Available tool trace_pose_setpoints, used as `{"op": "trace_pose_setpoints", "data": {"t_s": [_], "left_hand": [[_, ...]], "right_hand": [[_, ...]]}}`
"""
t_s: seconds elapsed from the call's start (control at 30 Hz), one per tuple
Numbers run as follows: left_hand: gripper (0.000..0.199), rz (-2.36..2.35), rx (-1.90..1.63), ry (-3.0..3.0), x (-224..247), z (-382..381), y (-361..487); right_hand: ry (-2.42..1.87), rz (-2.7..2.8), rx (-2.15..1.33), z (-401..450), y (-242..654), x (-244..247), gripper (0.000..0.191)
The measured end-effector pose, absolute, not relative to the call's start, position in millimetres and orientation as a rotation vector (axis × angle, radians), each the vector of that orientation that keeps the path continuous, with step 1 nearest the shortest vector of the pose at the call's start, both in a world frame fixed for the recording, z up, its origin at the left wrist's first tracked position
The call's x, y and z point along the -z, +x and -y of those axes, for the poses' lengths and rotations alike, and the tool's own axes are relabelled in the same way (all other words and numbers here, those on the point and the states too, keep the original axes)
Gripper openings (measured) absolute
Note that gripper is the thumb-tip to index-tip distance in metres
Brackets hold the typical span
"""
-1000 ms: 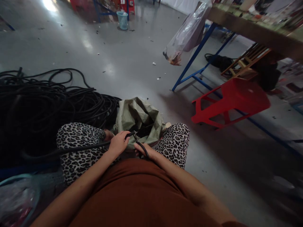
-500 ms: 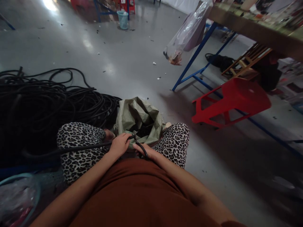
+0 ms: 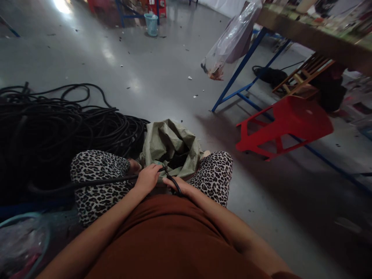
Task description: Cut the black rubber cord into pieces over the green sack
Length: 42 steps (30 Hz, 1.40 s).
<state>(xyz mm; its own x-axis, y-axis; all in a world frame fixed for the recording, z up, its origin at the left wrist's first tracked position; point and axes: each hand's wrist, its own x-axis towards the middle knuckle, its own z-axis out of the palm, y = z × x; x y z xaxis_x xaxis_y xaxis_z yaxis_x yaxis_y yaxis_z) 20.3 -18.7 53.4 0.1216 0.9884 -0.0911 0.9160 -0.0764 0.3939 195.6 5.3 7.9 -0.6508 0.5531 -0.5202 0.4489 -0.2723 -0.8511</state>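
My left hand is closed around a black hose, which runs left across my patterned trouser leg. A short end of the hose shows past my fingers. In my right hand is a cutting tool with black handles; its metal jaws are at the hose end, and whether they touch it is too small to tell. Just beyond both hands an open greenish sack stands between my legs, with dark pieces inside.
A large heap of black hose lies at the left. A blue basin with plastic is at the lower left. On the right are a red stool and a blue-legged table with a hanging plastic bag.
The hose end at my left fingertips shows less than before. Both hands keep almost the same place and their holds.
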Motion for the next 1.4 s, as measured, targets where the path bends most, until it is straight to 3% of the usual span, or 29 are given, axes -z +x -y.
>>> {"op": "trace_pose_setpoints", "data": {"t_s": [0.67, 1.4], "left_hand": [[0.031, -1.848, -0.341, 1.987, -52.3, 16.1, 20.6], [0.031, -1.866, -0.427, 1.959, -56.9, 11.3, 15.3]], "right_hand": [[-1.461, 1.595, -2.091, 2.9, 191.8, 8.5, 0.056], [-1.550, 1.845, -1.741, 0.8, 195.6, -11.2, 0.050]]}}
